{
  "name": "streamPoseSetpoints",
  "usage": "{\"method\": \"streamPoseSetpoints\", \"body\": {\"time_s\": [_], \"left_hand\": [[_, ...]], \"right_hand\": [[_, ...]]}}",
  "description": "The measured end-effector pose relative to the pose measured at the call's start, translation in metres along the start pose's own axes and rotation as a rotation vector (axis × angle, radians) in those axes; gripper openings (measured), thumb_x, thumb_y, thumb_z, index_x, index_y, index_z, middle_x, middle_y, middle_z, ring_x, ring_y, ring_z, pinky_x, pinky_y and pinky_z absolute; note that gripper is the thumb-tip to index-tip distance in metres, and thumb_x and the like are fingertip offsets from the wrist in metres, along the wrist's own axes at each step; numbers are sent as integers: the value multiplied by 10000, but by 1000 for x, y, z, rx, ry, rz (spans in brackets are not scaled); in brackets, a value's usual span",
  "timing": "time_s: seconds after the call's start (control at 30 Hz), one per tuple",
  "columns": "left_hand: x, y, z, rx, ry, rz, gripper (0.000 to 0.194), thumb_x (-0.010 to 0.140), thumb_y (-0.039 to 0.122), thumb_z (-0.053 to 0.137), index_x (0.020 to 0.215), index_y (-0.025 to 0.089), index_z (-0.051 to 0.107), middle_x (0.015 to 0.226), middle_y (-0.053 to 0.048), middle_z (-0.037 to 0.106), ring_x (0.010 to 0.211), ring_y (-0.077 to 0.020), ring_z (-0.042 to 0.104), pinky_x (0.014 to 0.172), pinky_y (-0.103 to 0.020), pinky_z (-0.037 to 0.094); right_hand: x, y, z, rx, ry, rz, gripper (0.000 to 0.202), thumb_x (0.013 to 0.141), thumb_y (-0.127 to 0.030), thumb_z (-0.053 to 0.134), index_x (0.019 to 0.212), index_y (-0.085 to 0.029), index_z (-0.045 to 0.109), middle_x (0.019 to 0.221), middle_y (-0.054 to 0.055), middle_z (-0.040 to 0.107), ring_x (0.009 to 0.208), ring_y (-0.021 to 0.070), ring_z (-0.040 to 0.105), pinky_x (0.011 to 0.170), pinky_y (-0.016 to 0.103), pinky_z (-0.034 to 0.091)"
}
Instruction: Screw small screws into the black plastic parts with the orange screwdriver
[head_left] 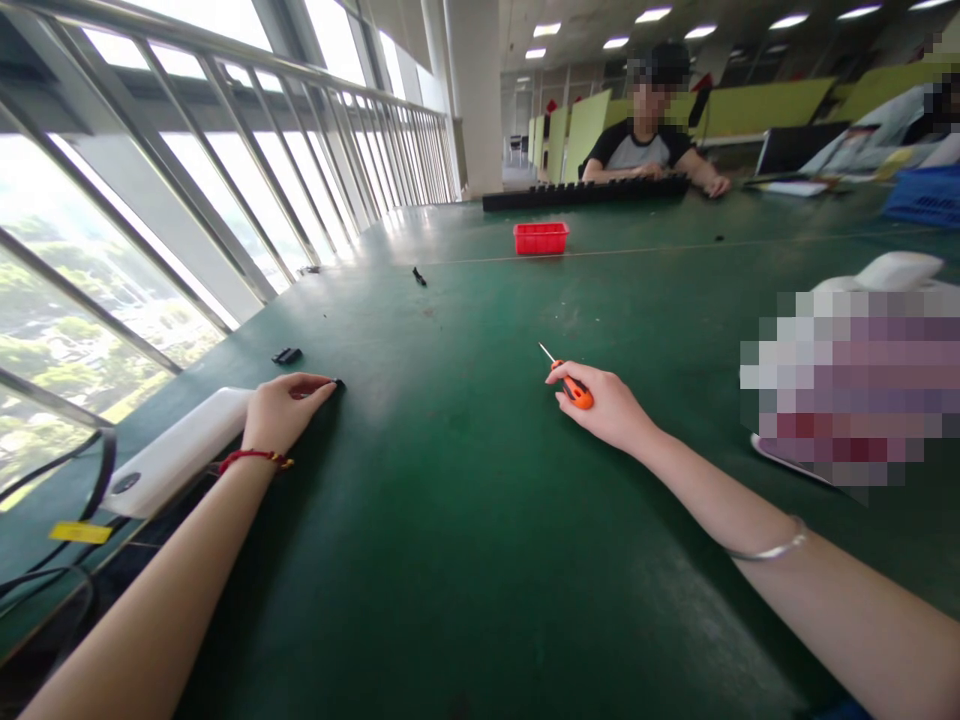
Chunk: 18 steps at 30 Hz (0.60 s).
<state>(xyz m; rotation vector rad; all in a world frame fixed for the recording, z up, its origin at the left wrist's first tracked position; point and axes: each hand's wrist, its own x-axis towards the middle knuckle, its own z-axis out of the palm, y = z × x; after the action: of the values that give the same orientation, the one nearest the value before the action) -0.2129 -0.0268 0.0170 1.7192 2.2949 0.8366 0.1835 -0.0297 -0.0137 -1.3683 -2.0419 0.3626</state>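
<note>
While right fingers (577,368) hold a screwdriver (578,393), a red bin (541,243) stands beyond.

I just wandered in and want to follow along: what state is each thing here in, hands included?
Left hand: fingers pinched on a small black piece.
Right hand: closed around the screwdriver.
Screwdriver: held, tip pointing away from the person.
Red bin: upright on the table.
Black block: lying on the table, untouched.
White case: partly hidden by the left hand.
Ceiling lights: lit.
</note>
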Motion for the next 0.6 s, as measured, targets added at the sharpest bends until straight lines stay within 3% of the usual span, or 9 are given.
{"method": "streamPoseSetpoints", "body": {"time_s": [0.1,0.17,0.3,0.43,0.5,0.6], "left_hand": [[-3,10,5,45,-2,83,357,701,442,620,904,161,705,892,-51,723,851,-224,653,789,-296,482],[-9,29,13,20,-37,173,316,706,421,623,879,171,706,894,-55,726,850,-222,662,809,-306,490],[-27,93,41,-88,-195,467,201,735,339,610,839,196,705,847,-28,728,806,-198,670,788,-288,510],[-42,153,79,-161,-255,719,148,744,203,595,839,189,707,866,-26,709,794,-169,653,761,-267,514],[-47,168,97,-200,-267,773,146,733,148,595,823,184,705,871,-30,696,802,-162,642,760,-259,512],[-53,174,116,-271,-236,758,168,751,122,582,855,181,699,890,-32,680,797,-153,631,760,-263,509]], "right_hand": [[0,-1,0,-12,-1,7,152,762,-205,551,900,-240,607,975,14,680,815,199,631,703,310,450],[-1,-1,0,-6,5,6,135,783,-252,561,909,-242,608,963,13,680,812,200,632,704,310,452],[-1,-2,-1,43,16,7,194,823,-364,550,958,-243,617,960,24,677,794,192,632,720,307,456],[-3,-4,-5,90,78,-17,229,833,-363,533,1001,-232,616,934,27,674,779,178,627,706,275,448],[-4,-4,-6,95,149,-14,268,830,-336,523,1068,-227,581,851,17,664,695,159,606,653,257,436],[-5,-6,-5,84,266,-10,294,824,-313,514,1103,-223,530,697,-15,602,573,137,544,600,250,425]]}}
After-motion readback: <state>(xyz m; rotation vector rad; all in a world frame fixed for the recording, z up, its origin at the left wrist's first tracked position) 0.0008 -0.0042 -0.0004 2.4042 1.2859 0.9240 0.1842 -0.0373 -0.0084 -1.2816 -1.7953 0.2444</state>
